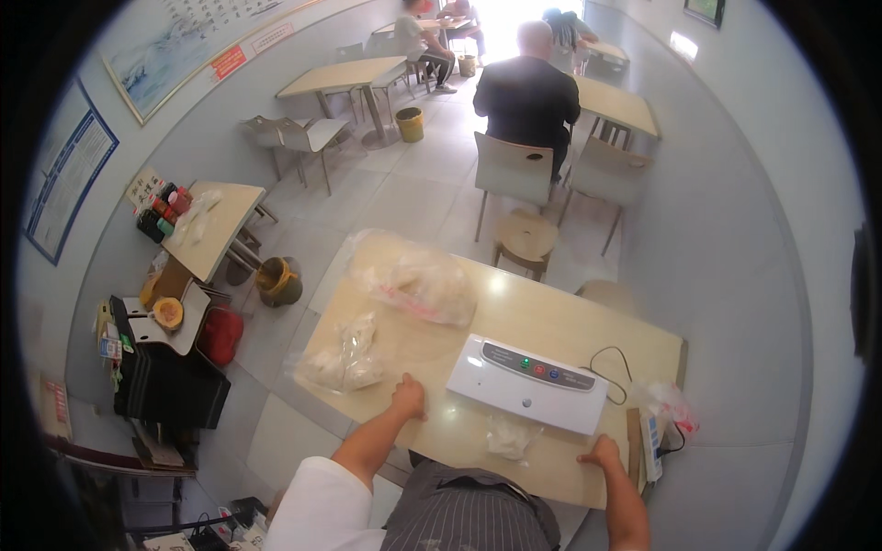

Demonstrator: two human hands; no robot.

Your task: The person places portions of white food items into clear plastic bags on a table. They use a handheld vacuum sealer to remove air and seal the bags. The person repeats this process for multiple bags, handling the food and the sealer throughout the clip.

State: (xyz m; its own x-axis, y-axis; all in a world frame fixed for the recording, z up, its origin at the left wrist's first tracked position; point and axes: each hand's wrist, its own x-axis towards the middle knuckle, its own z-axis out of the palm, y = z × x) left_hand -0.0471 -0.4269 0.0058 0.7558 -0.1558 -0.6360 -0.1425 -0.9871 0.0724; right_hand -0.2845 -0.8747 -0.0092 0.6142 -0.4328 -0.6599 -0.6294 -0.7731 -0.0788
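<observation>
My left hand (409,399) rests near the front edge of the pale table (377,349), its fingers curled in with nothing visible in them. Beside it on the left lies a clear plastic bag (344,360) with pale contents. My right hand (603,454) is at the table's front right, fingers folded and thumb pointing inward, also with nothing visible in it. Between and beyond both hands sits a white vacuum sealer (526,384) with a grey button panel and a lit green light. A small clear bag (511,437) of pale contents lies against its near side.
A larger plastic bag (418,283) covers the table's far left. A black cord (627,367) loops right of the sealer, near a white power strip (651,448). Beyond stand a wooden stool (525,237), chairs and a seated person (528,96). Left are bins and a side table (220,220).
</observation>
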